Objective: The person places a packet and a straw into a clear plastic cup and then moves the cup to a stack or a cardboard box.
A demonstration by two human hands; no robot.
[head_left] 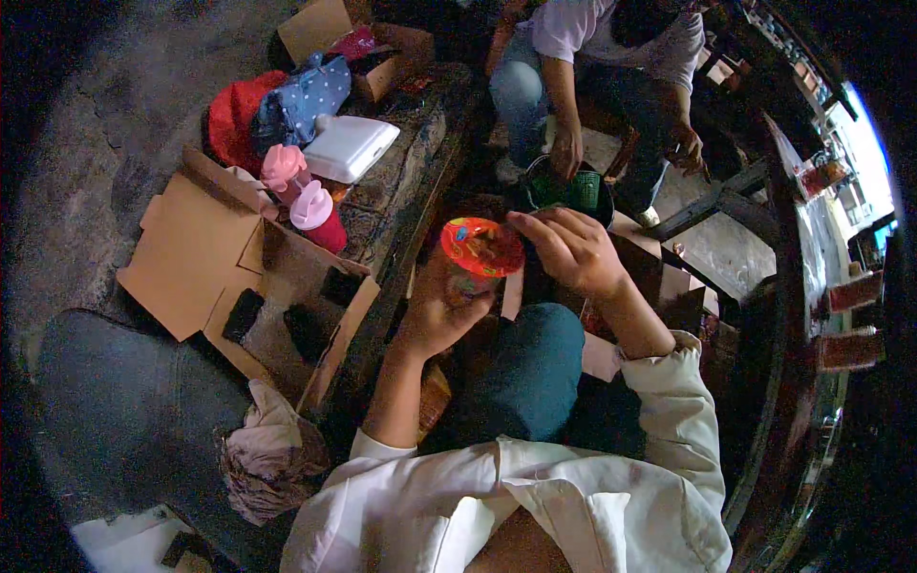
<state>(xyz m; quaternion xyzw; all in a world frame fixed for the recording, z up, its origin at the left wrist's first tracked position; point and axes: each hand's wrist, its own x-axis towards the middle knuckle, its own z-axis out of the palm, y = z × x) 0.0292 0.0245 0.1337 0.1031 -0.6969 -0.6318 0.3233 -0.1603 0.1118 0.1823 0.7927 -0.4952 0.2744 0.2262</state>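
My left hand [437,310] is wrapped round a small cup, its red-orange patterned top [470,263] tilted up toward me. Something brownish shows in the middle of that top; I cannot tell if it is the contents or print. Just right of the cup's rim is my right hand [573,253], its fingertips pinched together by the edge. Whatever they hold, if anything, is too small to make out. Below both hands is my bent knee in dark teal trousers [540,368].
An open cardboard box [358,296] with dark items lies left. Beyond it are pink-lidded bottles [312,205], a white foam container [351,148] and a blue dotted cloth bag [306,100]. Ahead, a person [611,57] reaches into a dark bucket [606,202] with green mesh. Wooden framing [788,315] stands right.
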